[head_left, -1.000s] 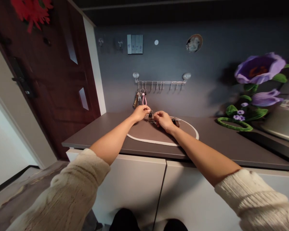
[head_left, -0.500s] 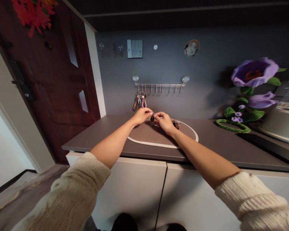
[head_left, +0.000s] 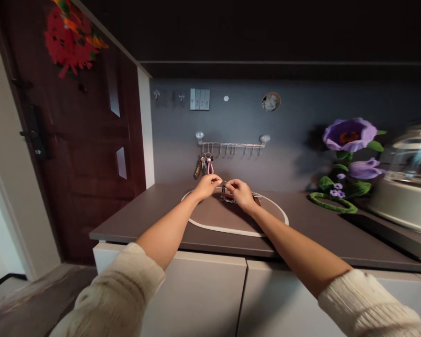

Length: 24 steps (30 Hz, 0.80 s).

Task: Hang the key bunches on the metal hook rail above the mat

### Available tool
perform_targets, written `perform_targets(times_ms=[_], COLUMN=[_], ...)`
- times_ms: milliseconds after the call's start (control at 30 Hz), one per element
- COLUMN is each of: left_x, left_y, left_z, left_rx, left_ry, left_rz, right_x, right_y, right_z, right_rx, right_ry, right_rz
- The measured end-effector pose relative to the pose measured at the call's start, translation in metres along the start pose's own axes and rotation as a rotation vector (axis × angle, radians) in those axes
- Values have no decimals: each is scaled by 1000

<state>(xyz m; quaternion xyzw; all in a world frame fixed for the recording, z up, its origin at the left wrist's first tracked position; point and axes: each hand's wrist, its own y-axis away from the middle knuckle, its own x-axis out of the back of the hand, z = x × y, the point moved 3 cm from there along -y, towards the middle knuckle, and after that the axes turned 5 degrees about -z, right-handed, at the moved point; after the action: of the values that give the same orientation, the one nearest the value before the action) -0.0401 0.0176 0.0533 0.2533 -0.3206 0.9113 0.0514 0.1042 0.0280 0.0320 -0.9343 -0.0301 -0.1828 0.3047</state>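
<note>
L hand [head_left: 206, 186] and R hand [head_left: 241, 193] are pinching a small key ring [head_left: 224, 183] btwn nearly closed fingertips, near the 12 o'clock side of the oval mat [head_left: 210, 219]. They're holding it off the hook rail [head_left: 231, 144], where other keys [head_left: 209, 164] are hanging at approx 11 o'clock from the hands. Clear-domed vessel [head_left: 400, 201] is standing at 3 o'clock; can't tell what it's holding.

Illegible marks on switch panel [head_left: 199, 99] and brown tag [head_left: 198, 168]
</note>
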Motion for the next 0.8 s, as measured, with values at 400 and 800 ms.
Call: perform_targets(times_ms=[400,800], left_x=[4,-3], left_y=[-8,-4], left_z=[-26,-35], left_rx=[188,300], left_ry=[-135,-286], left_rz=[153,87], right_x=[9,2], right_y=[-41,-97], right_z=[-15,-46], right_rx=[6,-140], right_ry=[-17,-207], right_rz=[43,134])
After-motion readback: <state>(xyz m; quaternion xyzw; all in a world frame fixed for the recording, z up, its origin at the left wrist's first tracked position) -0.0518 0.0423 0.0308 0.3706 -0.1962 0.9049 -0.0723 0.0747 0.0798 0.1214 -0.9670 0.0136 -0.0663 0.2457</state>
